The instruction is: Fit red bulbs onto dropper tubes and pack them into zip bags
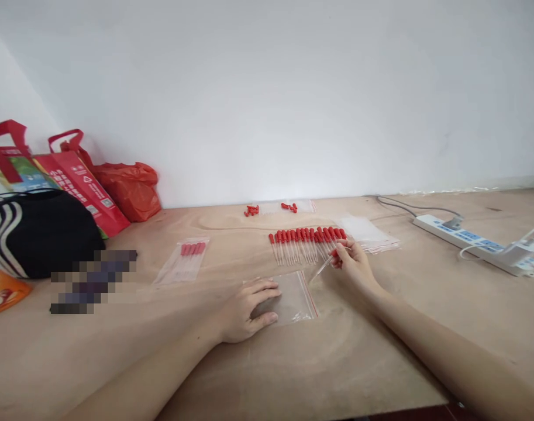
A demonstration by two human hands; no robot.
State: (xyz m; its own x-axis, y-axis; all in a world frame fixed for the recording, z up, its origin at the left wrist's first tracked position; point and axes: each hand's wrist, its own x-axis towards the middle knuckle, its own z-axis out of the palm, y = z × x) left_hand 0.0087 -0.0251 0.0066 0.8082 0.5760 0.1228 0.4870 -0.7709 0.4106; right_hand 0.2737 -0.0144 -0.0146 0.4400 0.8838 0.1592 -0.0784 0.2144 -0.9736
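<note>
Resting on the left part of a clear zip-lock bag (293,295) is my left hand (253,310), fingers stretched out and apart. The bag lies flat, its red-striped edge to the right. My right hand (348,263) pinches a glass dropper (323,269) near its red bulb; the thin tip slants down-left toward the bag's striped edge. Just beyond, a row of droppers with red rubber bulbs (297,235) lies side by side, bulbs pointing away from me. To the left, a bag of droppers (190,260) lies flat, several red bulbs showing through it.
Behind the row are loose red bulbs (251,210) and a stack of clear bags (367,234). A white power strip (472,242) with plugs and cords lies at right. Shopping bags (82,187) and a black bag (42,234) stand at left. A white wall (267,105) bounds the table.
</note>
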